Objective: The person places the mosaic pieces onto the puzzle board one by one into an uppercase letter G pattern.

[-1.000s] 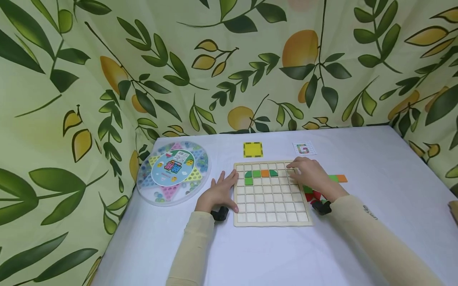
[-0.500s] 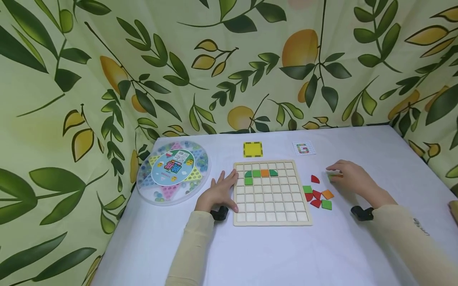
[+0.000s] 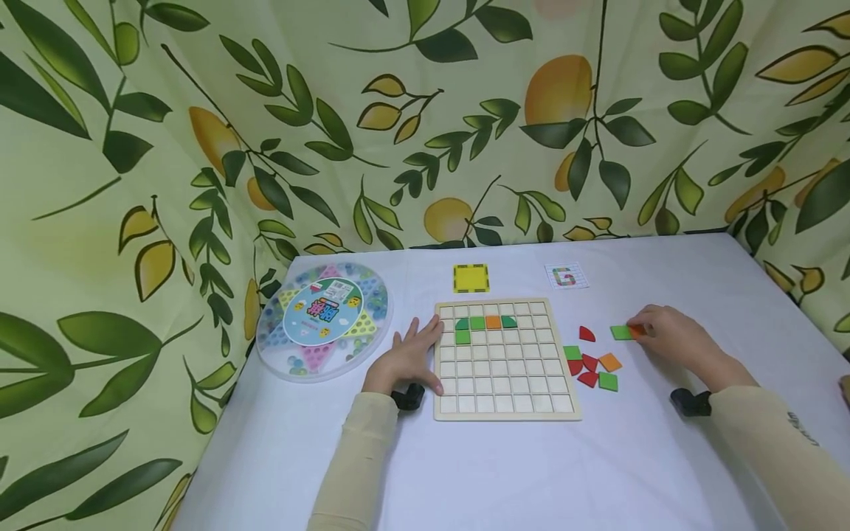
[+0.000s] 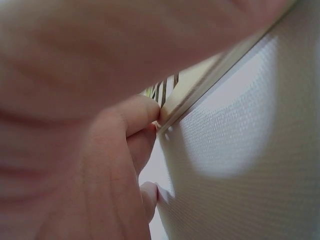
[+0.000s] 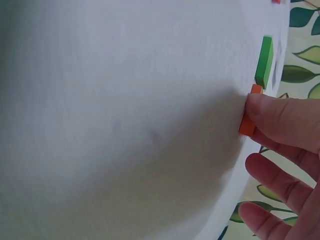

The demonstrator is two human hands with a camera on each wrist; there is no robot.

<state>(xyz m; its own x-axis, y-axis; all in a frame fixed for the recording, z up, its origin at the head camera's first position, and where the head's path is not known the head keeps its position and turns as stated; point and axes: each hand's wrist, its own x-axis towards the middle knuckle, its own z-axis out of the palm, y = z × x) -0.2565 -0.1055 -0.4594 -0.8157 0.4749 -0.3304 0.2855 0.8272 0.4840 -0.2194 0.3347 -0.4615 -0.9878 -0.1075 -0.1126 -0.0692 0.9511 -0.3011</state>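
Note:
A wooden grid board (image 3: 508, 383) lies on the white table with a few coloured tiles set in its upper rows: two dark green rounded ones, an orange square and two light green squares. Against its left edge rests my left hand (image 3: 405, 359), fingers spread and thumb apart. Right of the board, my right hand (image 3: 680, 339) pinches an orange square tile (image 5: 248, 117) between thumb and a finger mostly hidden behind it. The other fingers stay apart from the tile. Close beside it lies a light green tile (image 3: 620, 332).
Loose red, green and orange tiles (image 3: 589, 362) lie by the board's right edge. Behind stand a yellow square (image 3: 471, 278) and a pattern card (image 3: 567, 276) with a G shape. A round clear-lidded game box (image 3: 322, 322) sits at the left.
My right hand has moved from the board's upper right to the tiles at the right, and now pinches the orange tile. The left hand stays in place.

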